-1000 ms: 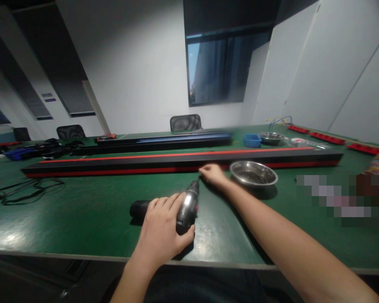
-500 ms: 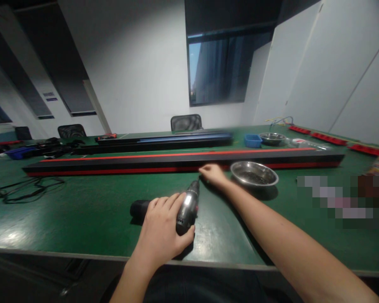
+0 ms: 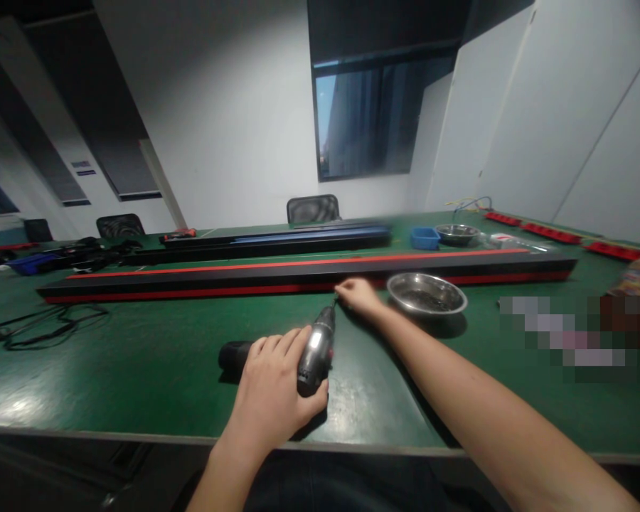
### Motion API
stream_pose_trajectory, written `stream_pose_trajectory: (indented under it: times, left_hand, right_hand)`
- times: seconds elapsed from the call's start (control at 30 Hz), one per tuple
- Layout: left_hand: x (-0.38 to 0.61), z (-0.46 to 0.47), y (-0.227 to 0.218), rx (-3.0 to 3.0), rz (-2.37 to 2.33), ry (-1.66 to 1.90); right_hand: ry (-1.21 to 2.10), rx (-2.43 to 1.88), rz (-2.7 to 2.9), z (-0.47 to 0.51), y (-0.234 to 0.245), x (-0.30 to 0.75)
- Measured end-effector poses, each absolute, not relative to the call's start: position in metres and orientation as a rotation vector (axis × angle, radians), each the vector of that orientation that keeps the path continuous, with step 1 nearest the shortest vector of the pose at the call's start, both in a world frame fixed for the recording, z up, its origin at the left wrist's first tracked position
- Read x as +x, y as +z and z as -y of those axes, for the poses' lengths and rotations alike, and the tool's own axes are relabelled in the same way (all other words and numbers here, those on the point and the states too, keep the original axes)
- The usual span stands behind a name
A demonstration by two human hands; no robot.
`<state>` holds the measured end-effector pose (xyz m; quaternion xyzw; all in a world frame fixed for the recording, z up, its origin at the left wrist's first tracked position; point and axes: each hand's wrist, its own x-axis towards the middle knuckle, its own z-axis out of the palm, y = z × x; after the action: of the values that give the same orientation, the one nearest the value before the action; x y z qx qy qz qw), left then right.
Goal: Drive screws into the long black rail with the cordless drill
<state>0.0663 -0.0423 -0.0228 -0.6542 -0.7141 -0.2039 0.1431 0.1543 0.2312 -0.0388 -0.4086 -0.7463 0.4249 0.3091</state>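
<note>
My left hand is wrapped round a black and grey cordless drill, which lies on its side with its bit pointing away from me. At the tip of the bit, my right hand has its thumb and fingers pinched together. Whatever sits in that pinch is too small to make out. Just beyond the fingertips runs a long black bar with red strips along its top and front. Beside my right wrist stands a round metal bowl with small dark pieces inside.
Behind the long bar lie more dark bars, a blue bin and a second metal bowl. Black cables are coiled at the left. Red strips line the right side of the green table.
Both hands and the drill stay in nearly the same place. The whole view has shifted very slightly.
</note>
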Motion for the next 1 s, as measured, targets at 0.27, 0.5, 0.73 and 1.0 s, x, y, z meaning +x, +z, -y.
stream_pose_trajectory:
  times: [0.27,0.5,0.73,1.0]
  left_hand:
    - [0.072,0.03,-0.024,-1.746,2.114,-0.484]
    - [0.073,0.022,-0.023,-1.695,2.16,-0.445]
    - [0.073,0.019,-0.022,-1.684,2.162,-0.411]
    - [0.074,0.02,-0.021,-1.669,2.169,-0.404]
  right_hand:
    - [0.795,-1.063,2.098,-0.228,-0.044,0.153]
    - [0.604,-1.007,2.233,-0.211,-0.044,0.153]
    - [0.281,-1.067,2.318,-0.198,0.003,0.177]
    - [-0.027,-1.632,2.307,-0.23,0.042,0.249]
